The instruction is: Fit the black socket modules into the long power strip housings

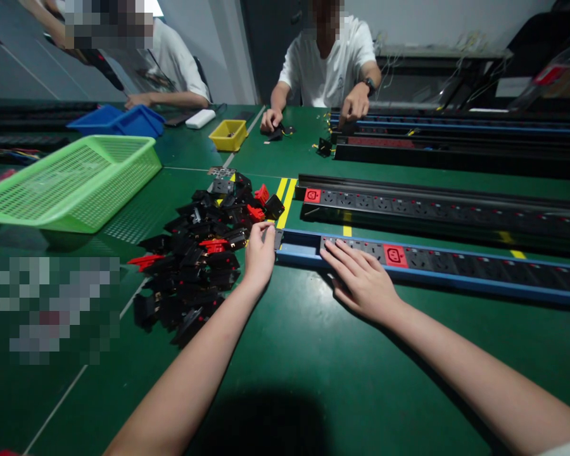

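Note:
A long blue rail lies across the table in front of me, with black socket modules and one red socket seated in it. Near its left end the channel shows a gap with bare blue floor. At that end my left hand is closed, thumb and fingers around a black socket module, which my fingers partly hide. My right hand lies with fingers stretched over the sockets just right of the gap, touching them. Left of the rail spreads a pile of loose black and red socket modules.
Behind the blue rail lies a black rail with sockets. A green basket, a yellow bin and blue bins stand at the left and back. Across the table, two people in white shirts sit, one handling small black parts.

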The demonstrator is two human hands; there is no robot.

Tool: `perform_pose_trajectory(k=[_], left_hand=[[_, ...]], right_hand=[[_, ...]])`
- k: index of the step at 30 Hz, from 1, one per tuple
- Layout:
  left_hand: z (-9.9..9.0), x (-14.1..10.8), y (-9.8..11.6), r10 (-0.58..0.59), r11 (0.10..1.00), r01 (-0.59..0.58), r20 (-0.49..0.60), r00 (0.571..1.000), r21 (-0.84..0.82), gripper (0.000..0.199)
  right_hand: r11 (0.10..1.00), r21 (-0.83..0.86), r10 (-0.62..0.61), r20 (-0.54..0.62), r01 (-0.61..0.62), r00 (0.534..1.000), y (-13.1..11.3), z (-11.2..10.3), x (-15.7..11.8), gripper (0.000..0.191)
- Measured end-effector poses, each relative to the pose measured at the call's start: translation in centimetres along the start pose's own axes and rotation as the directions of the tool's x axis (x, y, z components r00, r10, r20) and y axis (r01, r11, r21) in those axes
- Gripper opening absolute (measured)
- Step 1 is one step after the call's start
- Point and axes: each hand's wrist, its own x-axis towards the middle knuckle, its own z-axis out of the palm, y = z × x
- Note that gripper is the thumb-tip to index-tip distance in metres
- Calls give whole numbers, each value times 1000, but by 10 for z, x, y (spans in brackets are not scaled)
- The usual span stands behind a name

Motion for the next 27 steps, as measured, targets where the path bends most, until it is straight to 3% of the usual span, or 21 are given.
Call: perform_pose_trajectory(k=[5, 13, 22, 27], left_hand=[[-1, -5, 8, 40, 989, -45, 36, 999, 144, 40], [-4, -8, 11, 74, 989, -82, 67, 995, 126, 51], [-6, -5, 3, 86, 970, -108, 108, 990, 217, 49], [-3, -11, 8, 166, 933, -224, 216, 962, 282, 51]], right_hand=[[1000, 3, -8, -5, 8, 1000, 0, 0, 0, 70], [1000, 2, -5, 4, 5, 1000, 0, -1, 0, 70], [1000, 5, -10, -12, 10, 1000, 0, -1, 1, 69], [1000, 11, -7, -11, 7, 1000, 0, -2, 1, 72]])
